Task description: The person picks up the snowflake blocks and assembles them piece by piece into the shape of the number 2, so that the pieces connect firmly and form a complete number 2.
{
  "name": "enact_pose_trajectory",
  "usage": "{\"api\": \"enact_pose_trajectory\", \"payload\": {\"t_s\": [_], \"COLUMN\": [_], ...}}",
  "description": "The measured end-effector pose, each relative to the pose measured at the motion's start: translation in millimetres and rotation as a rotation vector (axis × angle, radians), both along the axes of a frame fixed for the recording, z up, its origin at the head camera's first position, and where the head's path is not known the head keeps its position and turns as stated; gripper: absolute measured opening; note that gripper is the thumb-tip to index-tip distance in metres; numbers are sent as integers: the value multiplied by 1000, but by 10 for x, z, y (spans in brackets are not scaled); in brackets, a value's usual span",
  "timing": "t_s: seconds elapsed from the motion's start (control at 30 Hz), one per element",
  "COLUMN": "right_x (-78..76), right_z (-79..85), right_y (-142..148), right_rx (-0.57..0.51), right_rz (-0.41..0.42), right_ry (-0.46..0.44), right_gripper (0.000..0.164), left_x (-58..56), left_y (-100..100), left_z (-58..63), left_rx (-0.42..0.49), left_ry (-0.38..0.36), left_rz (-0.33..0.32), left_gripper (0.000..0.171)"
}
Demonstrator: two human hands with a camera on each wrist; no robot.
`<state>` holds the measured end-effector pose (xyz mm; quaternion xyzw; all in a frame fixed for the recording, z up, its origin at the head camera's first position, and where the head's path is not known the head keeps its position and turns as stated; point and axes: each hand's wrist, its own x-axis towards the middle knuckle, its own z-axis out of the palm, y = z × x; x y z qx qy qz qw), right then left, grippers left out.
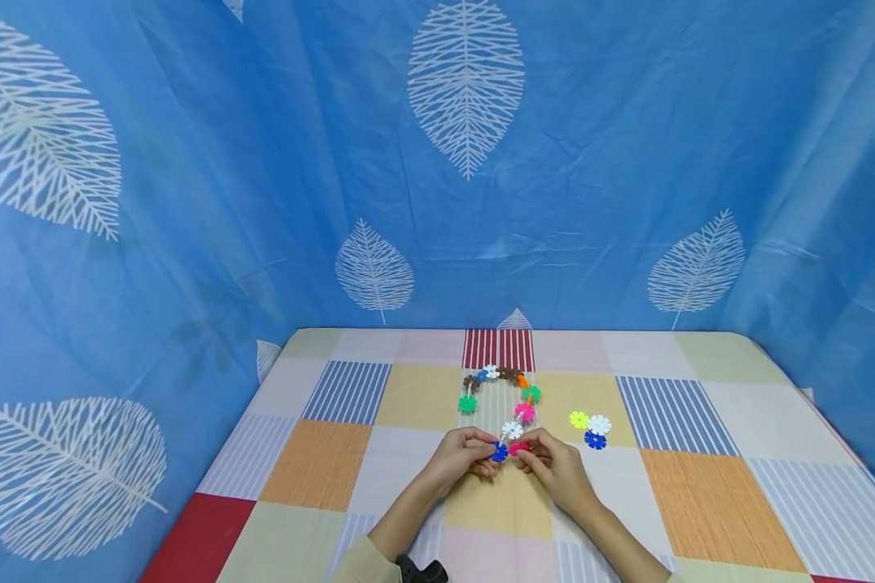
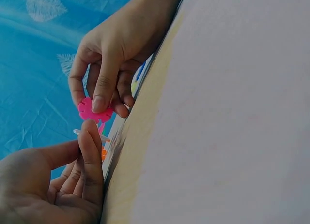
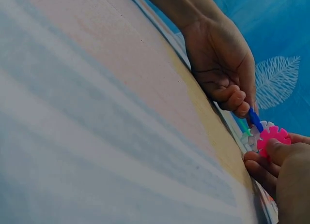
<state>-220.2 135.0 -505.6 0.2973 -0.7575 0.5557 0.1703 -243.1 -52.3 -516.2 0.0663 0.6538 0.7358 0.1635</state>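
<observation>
My left hand (image 1: 467, 453) pinches a blue notched disc (image 1: 499, 452) at the near end of a chain of interlocking flower-shaped discs. Between the thumb and fingers of my right hand (image 1: 557, 470) is a pink notched disc (image 3: 273, 138), held close against the blue one. In the left wrist view the pink disc (image 2: 94, 110) sits right above the left fingertips, which hide the blue disc. From the hands the chain runs away through a white disc (image 1: 512, 430) and a pink disc (image 1: 525, 413), then curves left to a green disc (image 1: 467, 404).
Right of the chain lie three loose discs: a yellow one (image 1: 579, 419), a white one (image 1: 599, 425) and a blue one (image 1: 595, 440). A patchwork cloth (image 1: 321, 461) covers the table. Blue leaf-print curtains (image 1: 554, 162) surround its back and sides.
</observation>
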Motion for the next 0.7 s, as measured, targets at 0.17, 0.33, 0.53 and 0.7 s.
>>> {"api": "enact_pose_trajectory", "payload": {"t_s": [0.17,0.33,0.53,0.7], "right_x": [4,-9,-19,-18], "right_z": [12,-1,-17,-12], "right_y": [8,10,6,4], "right_rx": [11,-11,-32,-28], "right_rz": [-13,7,0,-12], "right_ry": [37,51,51,43], "right_gripper": [19,20,19,19], "left_x": [1,4,-1,-1], "left_y": [-5,-8,-9,-1], "left_z": [7,4,5,0], "left_rx": [1,3,15,29], "left_ry": [16,23,16,2], "left_rz": [-24,-22,-16,3], "left_gripper": [19,18,18,16]}}
